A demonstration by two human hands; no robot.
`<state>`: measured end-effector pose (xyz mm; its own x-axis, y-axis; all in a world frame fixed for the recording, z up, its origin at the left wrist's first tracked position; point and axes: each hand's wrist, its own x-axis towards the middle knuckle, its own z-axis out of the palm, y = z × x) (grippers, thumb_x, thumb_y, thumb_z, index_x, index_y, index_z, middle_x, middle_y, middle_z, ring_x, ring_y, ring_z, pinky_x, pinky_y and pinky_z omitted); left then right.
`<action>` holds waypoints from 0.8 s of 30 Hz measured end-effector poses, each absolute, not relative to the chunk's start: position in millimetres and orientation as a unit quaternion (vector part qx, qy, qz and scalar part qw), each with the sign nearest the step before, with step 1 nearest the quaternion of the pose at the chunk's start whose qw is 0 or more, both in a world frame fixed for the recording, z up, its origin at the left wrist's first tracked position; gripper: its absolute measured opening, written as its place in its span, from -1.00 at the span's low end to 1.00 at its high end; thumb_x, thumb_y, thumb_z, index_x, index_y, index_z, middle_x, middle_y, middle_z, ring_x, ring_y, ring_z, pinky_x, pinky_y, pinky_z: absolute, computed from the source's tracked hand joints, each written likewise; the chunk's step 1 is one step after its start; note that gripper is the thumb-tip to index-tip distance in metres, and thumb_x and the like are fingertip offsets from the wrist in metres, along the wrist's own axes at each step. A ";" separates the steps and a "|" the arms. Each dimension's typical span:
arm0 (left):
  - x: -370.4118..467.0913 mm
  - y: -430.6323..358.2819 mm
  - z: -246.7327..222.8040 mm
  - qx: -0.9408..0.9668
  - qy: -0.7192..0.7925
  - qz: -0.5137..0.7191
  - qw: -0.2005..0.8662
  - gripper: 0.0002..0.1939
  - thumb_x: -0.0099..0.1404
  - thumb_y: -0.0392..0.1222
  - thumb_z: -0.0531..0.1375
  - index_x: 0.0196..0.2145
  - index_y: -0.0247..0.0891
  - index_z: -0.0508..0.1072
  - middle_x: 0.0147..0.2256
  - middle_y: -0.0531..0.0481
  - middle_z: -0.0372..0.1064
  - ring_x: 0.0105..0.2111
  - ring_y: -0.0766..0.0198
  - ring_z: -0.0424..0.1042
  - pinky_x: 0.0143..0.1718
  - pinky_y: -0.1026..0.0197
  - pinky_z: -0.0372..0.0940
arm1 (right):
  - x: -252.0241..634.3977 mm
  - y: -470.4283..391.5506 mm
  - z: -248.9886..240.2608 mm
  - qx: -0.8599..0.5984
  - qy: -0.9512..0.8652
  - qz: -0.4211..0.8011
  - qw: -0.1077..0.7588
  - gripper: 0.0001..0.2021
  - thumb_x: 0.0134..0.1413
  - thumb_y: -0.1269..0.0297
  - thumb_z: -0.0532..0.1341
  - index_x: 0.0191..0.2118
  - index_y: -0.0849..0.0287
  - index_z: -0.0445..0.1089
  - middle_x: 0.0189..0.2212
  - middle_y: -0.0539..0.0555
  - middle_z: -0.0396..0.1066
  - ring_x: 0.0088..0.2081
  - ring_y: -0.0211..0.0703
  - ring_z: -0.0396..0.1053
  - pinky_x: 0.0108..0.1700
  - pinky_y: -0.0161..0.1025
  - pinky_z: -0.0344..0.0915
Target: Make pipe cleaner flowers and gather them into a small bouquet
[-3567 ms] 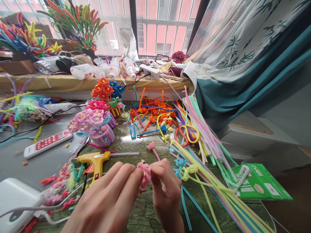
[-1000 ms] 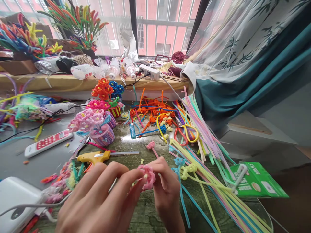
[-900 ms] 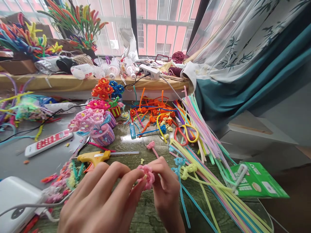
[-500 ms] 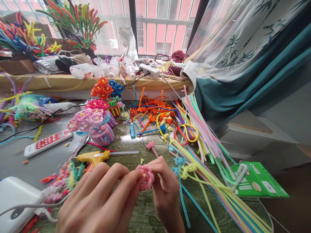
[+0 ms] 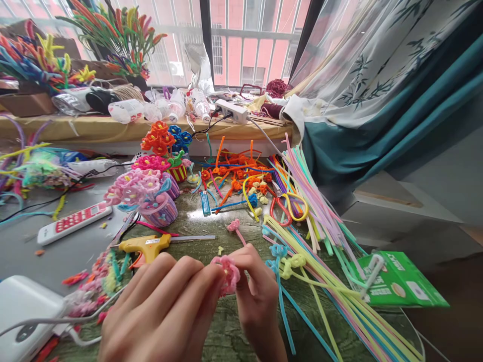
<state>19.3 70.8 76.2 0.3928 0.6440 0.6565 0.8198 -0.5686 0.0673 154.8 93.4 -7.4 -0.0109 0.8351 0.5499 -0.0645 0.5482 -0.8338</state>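
Note:
A small pink fuzzy flower is pinched between both hands above the green wood-patterned table. My left hand grips its left side, fingers closed, back of the hand toward the camera. On the flower's right side my right hand is closed with thumb and forefinger on the petals. Just behind the hands lies a pink flower on a stem. The yellow glue gun rests behind my left hand, with a clear stick in it.
Pots of pipe-cleaner flowers stand at the back left, near a white remote. Scissors and long pastel pipe cleaners lie to the right, beside a green packet. A white device sits front left.
My left hand has shifted slightly to the right and covers more of the flower's left edge. My right hand has barely moved.

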 end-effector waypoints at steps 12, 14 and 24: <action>19.4 72.6 76.2 -0.824 -0.449 -0.316 0.140 -0.88 0.26 -0.39 0.23 -0.24 -0.25 0.47 -0.43 0.07 0.41 -0.42 0.30 0.25 -0.33 0.20 0.18 | 156.0 93.7 -8.2 -0.334 -0.632 0.337 0.613 -0.82 0.32 0.38 0.05 -0.21 0.10 0.40 -0.34 0.03 0.50 -0.34 -0.18 0.33 -0.30 -0.22 0.22; 19.6 72.4 76.0 -0.824 -0.444 -0.321 0.143 -0.88 0.26 -0.39 0.23 -0.24 -0.24 0.47 -0.43 0.07 0.41 -0.41 0.30 0.26 -0.33 0.20 0.18 | 155.4 93.2 -7.6 -0.334 -0.628 0.338 0.617 -0.81 0.32 0.38 0.05 -0.21 0.10 0.40 -0.33 0.03 0.50 -0.34 -0.18 0.33 -0.30 -0.22 0.21; 19.6 71.4 75.8 -0.820 -0.443 -0.337 0.133 -0.84 0.24 -0.42 0.25 -0.23 -0.24 0.48 -0.44 0.09 0.42 -0.41 0.33 0.28 -0.33 0.24 0.21 | 155.0 92.7 -8.0 -0.321 -0.607 0.371 0.625 -0.80 0.34 0.34 0.03 -0.21 0.08 0.41 -0.32 0.02 0.50 -0.33 -0.18 0.31 -0.29 -0.24 0.19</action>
<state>19.6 71.4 75.8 0.3817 0.6368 0.6699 0.8157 -0.5730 0.0799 155.0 92.7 -8.0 -0.0119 0.8536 0.5207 -0.0749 0.5186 -0.8518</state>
